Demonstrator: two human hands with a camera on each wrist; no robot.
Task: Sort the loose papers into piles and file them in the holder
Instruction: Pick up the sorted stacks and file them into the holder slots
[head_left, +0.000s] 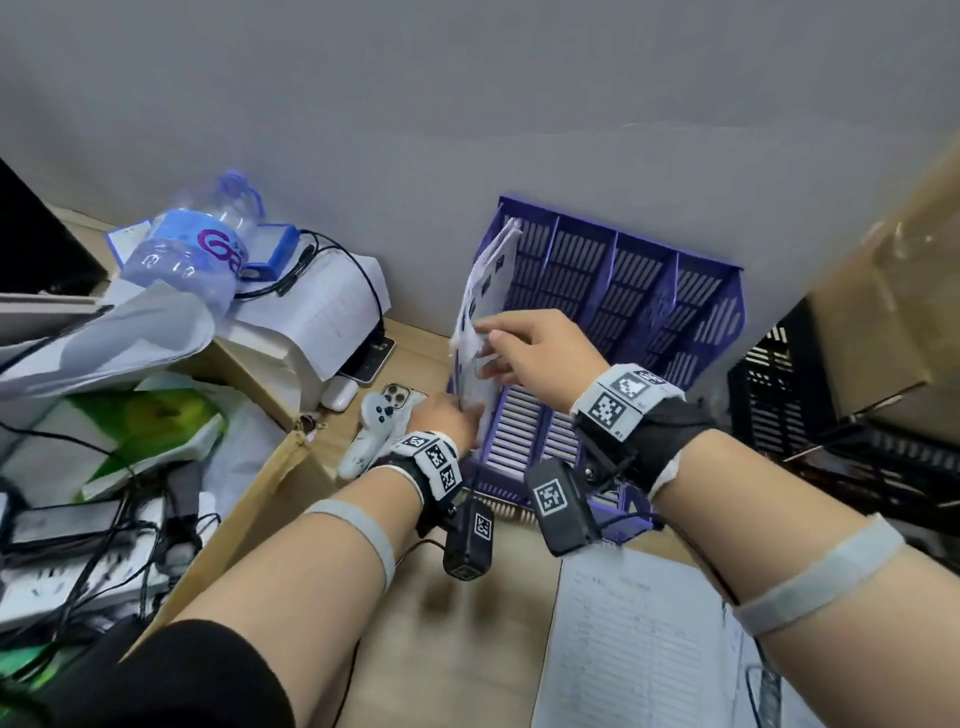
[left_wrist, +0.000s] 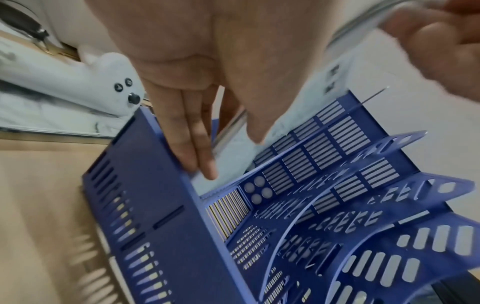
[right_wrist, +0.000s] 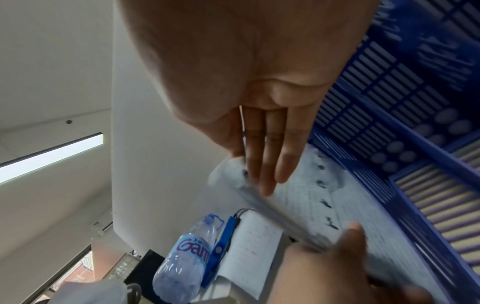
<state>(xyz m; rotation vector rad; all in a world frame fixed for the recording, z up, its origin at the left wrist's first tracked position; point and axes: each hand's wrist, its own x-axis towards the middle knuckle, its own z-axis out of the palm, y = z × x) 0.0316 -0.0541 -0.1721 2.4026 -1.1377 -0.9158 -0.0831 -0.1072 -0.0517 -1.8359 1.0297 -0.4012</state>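
Observation:
A blue slotted file holder (head_left: 623, 291) (left_wrist: 337, 226) (right_wrist: 389, 92) stands against the grey wall. A stack of white printed papers (head_left: 488, 291) (left_wrist: 311, 92) (right_wrist: 350, 205) stands upright in its leftmost compartment, leaning left. My left hand (head_left: 449, 415) (left_wrist: 231, 156) pinches the stack low down, straight fingers on the outer side and thumb on the inner side. My right hand (head_left: 491, 348) (right_wrist: 249, 172) pinches the same stack higher up, between thumb and flat fingers. The other compartments hold nothing that I can see.
More printed sheets (head_left: 639, 649) lie on the desk at the front right. Left of the holder are a white game controller (head_left: 369, 431), a phone (head_left: 400, 395), a water bottle (head_left: 192, 249), an open cardboard box (head_left: 260, 499) and tangled cables (head_left: 78, 571). A black crate (head_left: 769, 395) stands right of the holder.

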